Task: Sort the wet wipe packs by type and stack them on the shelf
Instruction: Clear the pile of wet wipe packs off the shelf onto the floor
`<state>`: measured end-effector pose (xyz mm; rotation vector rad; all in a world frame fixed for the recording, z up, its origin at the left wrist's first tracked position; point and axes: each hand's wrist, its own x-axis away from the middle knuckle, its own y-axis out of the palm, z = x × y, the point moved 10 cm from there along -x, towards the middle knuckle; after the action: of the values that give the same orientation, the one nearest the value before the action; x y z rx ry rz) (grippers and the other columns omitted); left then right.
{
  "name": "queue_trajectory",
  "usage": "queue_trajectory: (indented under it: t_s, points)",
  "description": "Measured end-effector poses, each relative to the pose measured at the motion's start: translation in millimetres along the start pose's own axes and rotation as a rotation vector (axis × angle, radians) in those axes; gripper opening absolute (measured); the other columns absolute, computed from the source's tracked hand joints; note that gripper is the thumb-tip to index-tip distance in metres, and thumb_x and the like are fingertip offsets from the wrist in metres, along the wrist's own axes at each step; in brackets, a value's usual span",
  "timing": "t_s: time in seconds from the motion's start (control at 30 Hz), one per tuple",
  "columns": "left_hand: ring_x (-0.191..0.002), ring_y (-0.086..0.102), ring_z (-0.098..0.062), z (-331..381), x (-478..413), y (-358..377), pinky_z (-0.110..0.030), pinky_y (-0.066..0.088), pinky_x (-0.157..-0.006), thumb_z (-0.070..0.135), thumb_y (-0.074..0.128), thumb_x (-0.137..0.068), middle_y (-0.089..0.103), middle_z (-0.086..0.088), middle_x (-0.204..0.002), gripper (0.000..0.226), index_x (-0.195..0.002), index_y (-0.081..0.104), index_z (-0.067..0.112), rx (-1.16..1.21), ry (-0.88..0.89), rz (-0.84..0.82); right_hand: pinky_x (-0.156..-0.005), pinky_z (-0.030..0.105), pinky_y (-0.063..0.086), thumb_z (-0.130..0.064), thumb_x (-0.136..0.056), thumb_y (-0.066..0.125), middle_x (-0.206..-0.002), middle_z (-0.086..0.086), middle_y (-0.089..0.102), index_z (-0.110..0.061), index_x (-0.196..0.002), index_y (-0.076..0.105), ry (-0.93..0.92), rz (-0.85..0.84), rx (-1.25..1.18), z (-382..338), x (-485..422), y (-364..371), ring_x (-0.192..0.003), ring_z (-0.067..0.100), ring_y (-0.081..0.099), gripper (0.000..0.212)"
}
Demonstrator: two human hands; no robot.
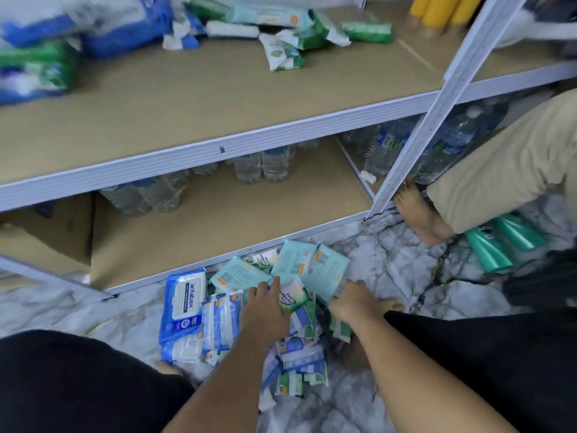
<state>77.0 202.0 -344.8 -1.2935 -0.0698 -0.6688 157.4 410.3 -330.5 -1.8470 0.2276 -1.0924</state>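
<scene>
A heap of wet wipe packs lies on the marble floor in front of the bottom shelf. A large blue pack (184,304) is on its left, and several teal packs (324,270) are at the back. A green-and-white pack (293,296) sits in the middle, with small blue-and-white packs (299,354) nearer me. My left hand (268,307) rests with straight fingers on the green-and-white pack, fingertips reaching a teal pack. My right hand (356,300) curls its fingers over the lower right edge of a teal pack. On the middle shelf board (218,98) lie blue packs (125,29), green packs (34,67) and mixed teal and green ones (281,32).
Water bottles (262,167) stand under the middle shelf. A white shelf upright (437,98) slants down on the right. Beside it are another person's bare foot (418,214) and beige trouser leg (499,176). Green bottles (490,248) lie on the floor at right. Yellow containers (437,9) stand top right.
</scene>
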Motion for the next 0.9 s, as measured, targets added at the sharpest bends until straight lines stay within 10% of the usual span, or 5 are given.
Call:
queue_trajectory:
  t_s: [0.57, 0.9]
  points:
    - [-0.120, 0.048, -0.027, 100.6, 7.9, -244.2, -0.041, 0.050, -0.088, 0.043, 0.050, -0.088, 0.055, -0.003, -0.123, 0.044, -0.126, 0.051, 0.020, -0.171, 0.285, 0.433, -0.096, 0.041, 0.050, -0.045, -0.094, 0.053, -0.149, 0.004, 0.042, -0.029, -0.142, 0.048, -0.508, 0.466, 0.030, -128.7, 94.8, -250.2, -0.128, 0.028, 0.052, 0.051]
    - [-0.098, 0.055, -0.027, 135.7, -49.1, -382.8, -0.039, 0.053, -0.069, 0.036, 0.046, -0.084, 0.059, -0.002, -0.104, 0.035, -0.109, 0.062, 0.018, -0.063, 0.423, 0.793, -0.085, 0.042, 0.054, -0.033, -0.092, 0.057, -0.124, 0.004, 0.059, -0.020, -0.127, 0.063, -0.530, 0.727, -0.122, -159.5, 42.5, -364.6, -0.109, 0.030, 0.057, 0.037]
